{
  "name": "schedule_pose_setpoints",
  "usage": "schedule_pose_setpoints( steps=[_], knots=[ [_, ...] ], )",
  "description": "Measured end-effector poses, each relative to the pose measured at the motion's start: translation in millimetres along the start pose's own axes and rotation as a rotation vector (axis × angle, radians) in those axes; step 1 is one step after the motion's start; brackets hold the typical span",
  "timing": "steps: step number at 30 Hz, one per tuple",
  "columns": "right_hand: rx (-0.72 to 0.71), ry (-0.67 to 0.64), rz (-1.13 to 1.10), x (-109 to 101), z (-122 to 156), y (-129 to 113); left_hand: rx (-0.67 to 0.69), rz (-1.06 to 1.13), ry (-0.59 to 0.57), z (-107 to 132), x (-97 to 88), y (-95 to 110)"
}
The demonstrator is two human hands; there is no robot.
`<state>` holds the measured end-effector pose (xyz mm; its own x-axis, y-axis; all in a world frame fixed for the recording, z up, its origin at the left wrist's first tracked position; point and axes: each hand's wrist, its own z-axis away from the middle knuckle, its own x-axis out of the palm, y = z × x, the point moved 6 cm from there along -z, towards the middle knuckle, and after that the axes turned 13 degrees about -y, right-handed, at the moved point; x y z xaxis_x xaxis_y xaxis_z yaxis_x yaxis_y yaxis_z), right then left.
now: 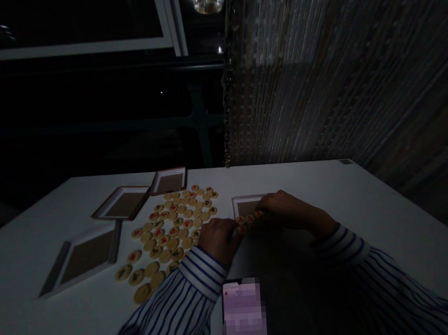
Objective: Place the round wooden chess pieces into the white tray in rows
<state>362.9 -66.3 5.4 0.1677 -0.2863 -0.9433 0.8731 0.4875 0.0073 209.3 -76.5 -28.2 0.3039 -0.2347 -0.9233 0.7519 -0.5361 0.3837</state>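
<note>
My left hand [220,239] has its fingers curled and pressed against a round xiangqi piece [242,229] with a red mark, at the front of a shallow white-rimmed box [244,198]. From the other side my right hand [285,210] reaches over the same box, its fingers closed at a red-marked xiangqi piece [258,214]. Between the hands more red-marked pieces [250,219] sit side by side in the box. Both hands hide part of it, and dim light blurs the fingertips.
Many loose xiangqi pieces [172,244], some face down, are spread left of my hands. Several open box parts stand farther left, including a white tray [87,256] and a brown-edged lid [123,203]. A lit phone [244,313] lies before me on the white table [389,213].
</note>
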Motion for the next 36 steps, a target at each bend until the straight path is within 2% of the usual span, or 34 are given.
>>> schedule_pose_setpoints(
  steps=[36],
  knots=[
    [-0.044,-0.054,-0.069,-1.4,3.0,-4.5,-0.009,0.002,-0.011,0.0,-0.4,0.5]
  ],
)
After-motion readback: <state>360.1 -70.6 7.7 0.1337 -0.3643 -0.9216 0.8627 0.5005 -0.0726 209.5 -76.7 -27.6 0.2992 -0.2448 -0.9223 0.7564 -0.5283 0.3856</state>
